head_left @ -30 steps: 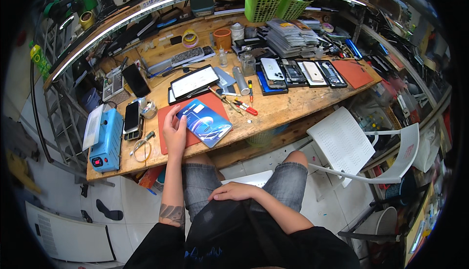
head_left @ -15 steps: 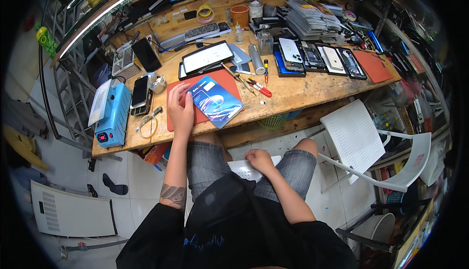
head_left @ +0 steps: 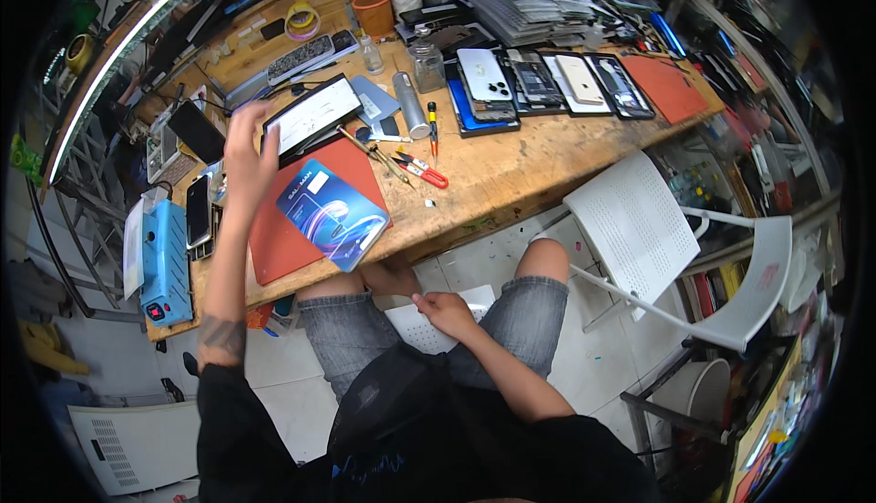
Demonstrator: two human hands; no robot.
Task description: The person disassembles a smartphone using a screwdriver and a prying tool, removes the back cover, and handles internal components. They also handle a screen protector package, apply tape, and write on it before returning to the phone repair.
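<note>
My left hand [head_left: 249, 161] is raised above the left part of the workbench, its fingers stretched out and the thumb apart, holding nothing. Just right of it, a blue booklet-like package [head_left: 334, 217] with swirling light patterns lies tilted on a red-orange mat [head_left: 274, 252]. Beyond the hand, a white-faced tablet-like panel [head_left: 315, 118] rests in a dark frame. Low over my lap, my right hand [head_left: 445, 313] has its fingers curled together, with nothing visible in them. Red-handled cutters [head_left: 424, 172], tweezers [head_left: 388, 163] and a screwdriver [head_left: 432, 129] lie right of the mat.
A blue box-shaped device [head_left: 164, 266] stands at the bench's left end, beside a dark phone [head_left: 198, 211]. Opened phones in trays [head_left: 488, 124] line the back right, before a stack of packets [head_left: 529, 5]. A white chair [head_left: 634, 215] stands to the right.
My left hand has lifted off the blue package and moved up and away from it. The view has shifted, moving the bench leftward in the picture. My right hand stays over my lap.
</note>
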